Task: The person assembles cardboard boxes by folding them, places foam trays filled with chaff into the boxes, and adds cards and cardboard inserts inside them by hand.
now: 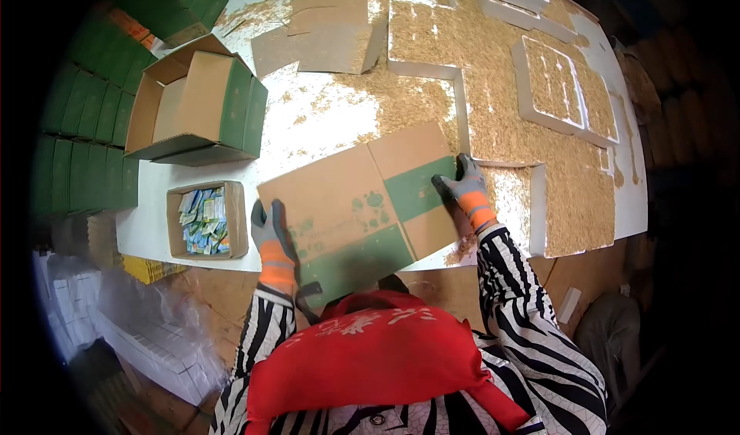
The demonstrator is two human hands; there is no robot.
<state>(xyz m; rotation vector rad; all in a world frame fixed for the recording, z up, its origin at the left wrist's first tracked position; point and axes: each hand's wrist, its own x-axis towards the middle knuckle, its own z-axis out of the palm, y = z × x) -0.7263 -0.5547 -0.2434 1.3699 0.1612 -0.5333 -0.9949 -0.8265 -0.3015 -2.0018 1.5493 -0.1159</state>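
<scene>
Tilted in front of me is a brown cardboard box (335,195) with green printed panels, apparently folded flat. At its left edge it is gripped by my left hand (272,235), in a grey and orange glove. My right hand (464,189), gloved the same way, grips its right edge near the green stripe. Left of the box stands a small open carton (237,221) filled with many small printed packets (203,220). Behind that carton, an open cardboard box (173,117) with green sides lies with its flaps spread.
Wood shavings (497,128) cover much of the white table (633,203). White trays (546,96) filled with shavings stand at right. Flat cardboard pieces (332,39) lie at the back. Green boxes (87,105) are stacked at left; plastic-wrapped white boxes (167,354) sit below the table's edge.
</scene>
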